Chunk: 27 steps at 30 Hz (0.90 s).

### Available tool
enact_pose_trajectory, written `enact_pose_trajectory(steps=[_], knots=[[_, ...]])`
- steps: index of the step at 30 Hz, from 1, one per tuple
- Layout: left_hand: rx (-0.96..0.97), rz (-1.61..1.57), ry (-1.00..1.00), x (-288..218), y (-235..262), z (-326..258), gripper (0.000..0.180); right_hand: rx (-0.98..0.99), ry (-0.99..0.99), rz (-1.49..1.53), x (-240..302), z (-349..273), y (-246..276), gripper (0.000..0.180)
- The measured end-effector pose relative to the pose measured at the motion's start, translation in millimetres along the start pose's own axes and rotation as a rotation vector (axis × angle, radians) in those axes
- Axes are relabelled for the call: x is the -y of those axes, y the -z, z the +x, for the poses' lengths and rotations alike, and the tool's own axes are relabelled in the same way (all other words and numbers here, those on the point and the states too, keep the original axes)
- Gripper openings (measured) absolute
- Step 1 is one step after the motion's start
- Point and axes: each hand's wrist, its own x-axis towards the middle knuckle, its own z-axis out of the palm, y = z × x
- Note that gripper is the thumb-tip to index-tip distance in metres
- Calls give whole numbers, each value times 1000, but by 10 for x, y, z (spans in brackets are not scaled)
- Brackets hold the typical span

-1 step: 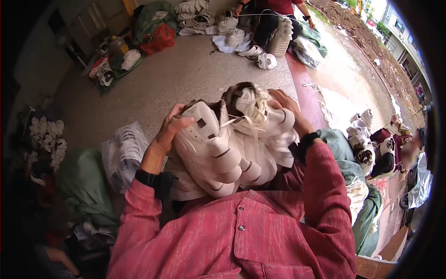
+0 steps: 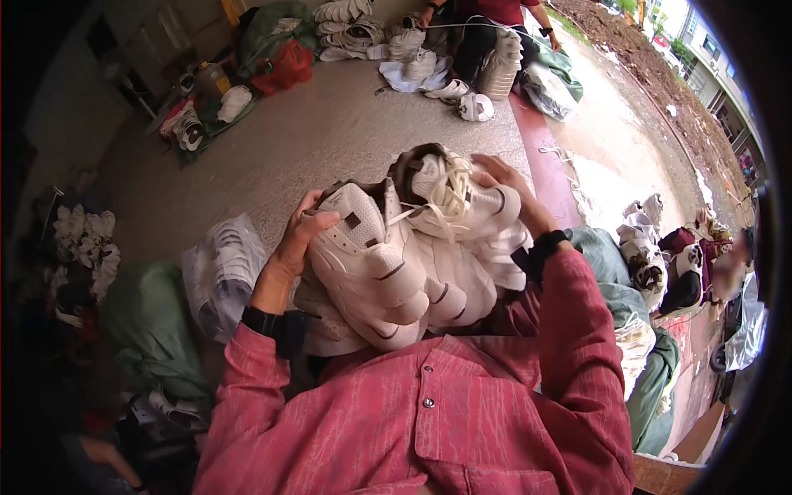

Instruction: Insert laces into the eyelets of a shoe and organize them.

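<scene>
Two stacks of nested white shoe uppers lean side by side against my lap. My left hand (image 2: 293,241) grips the rim of the left stack (image 2: 363,247), its thumb over the edge by a mesh tongue with a dark square patch and its fingers behind. At the right stack (image 2: 483,214), my right hand (image 2: 505,180) is closed around the far right side; part of its fingers is hidden behind the upper. Loose cream laces (image 2: 450,194) hang across the opening of that top upper. Both openings have a dark brown lining.
A clear bag of uppers (image 2: 223,268) and a green sack (image 2: 153,326) stand at my left. Green cloth (image 2: 606,268) and more uppers (image 2: 642,256) lie at right. Across the floor, a co-worker (image 2: 487,37) sits beside stacked uppers (image 2: 501,66). A red bag (image 2: 285,68) lies far left.
The right stack has shifted slightly left and away from me, with my right hand following. My left hand has barely moved.
</scene>
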Motion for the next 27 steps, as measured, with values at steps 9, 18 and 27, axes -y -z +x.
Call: enact_pose_trajectory(steps=[9,18,27], knots=[[-128,-150,-125,202,2,-294,63,-232,395,-96,1552,-14,189,21],[-159,90,-359,148,-226,-405,57,-26,545,-624,1617,-247,-339,56],[-81,189,-479,39,-333,-505,62,-309,592,-710,1568,-430,-235,31]])
